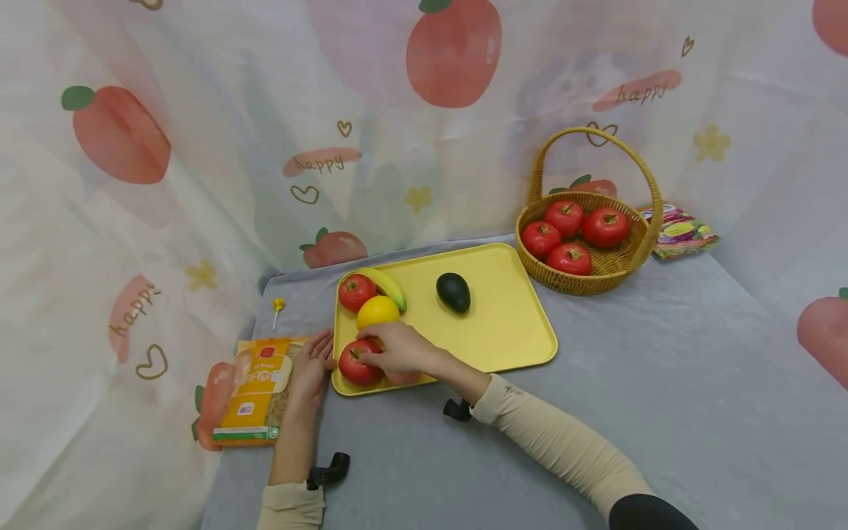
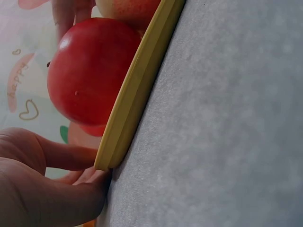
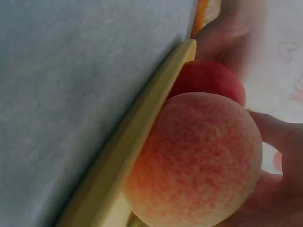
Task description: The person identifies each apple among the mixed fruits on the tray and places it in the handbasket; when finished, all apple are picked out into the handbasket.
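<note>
My right hand (image 1: 404, 347) curled round glossy round red fruit (image 1: 355, 370), mottled pink-orange peach (image 3: 199, 161) just beside, on yellow rectangular tray (image 1: 503, 324); my left hand (image 1: 310, 374), fingers relaxed, touches tray's rim.

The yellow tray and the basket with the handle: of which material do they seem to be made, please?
Yellow tray: probably plastic, smooth with a low sheen; its raised rim and rounded corners look moulded in one piece.
Basket: seemingly wicker or a plastic imitation, slightly shiny; the woven texture shows on its wall, but I cannot tell which fibre.
</note>
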Tool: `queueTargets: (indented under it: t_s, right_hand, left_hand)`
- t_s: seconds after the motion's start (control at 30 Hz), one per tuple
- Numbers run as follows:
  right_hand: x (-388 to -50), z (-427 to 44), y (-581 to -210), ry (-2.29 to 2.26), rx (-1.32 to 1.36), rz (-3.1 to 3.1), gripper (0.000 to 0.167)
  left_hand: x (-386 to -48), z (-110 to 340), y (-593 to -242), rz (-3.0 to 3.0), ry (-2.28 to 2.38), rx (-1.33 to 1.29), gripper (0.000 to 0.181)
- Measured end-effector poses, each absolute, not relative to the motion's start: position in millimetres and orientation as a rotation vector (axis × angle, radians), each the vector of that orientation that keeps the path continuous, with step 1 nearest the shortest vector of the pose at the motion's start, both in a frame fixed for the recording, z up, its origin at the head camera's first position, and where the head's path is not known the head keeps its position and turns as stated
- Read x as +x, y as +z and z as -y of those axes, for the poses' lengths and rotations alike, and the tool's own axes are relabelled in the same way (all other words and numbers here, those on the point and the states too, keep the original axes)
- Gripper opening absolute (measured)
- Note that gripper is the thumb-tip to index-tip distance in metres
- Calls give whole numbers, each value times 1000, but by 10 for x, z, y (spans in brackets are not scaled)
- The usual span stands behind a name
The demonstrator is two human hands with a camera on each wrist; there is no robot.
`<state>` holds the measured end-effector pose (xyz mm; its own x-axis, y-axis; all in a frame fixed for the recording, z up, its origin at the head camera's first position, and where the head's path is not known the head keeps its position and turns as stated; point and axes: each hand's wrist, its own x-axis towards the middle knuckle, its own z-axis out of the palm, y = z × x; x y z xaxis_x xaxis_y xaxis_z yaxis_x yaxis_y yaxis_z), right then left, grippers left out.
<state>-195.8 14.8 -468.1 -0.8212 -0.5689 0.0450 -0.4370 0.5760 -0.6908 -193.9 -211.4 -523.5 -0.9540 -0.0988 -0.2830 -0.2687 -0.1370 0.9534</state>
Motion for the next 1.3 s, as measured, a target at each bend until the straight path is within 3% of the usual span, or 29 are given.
queueTargets:
  t_s: [0.3,1.3]
  right_hand:
    - [-1957,-122,-4755,-1064,-763,-2620,51]
    - [-2007,-168,-4716,-1232,-658,-2577,43]
  left_hand:
    - [-1943,2100,-5237,-1986,2249,-447,80]
    - [-1938,2095,-5216,-1990,2233,-457,79]
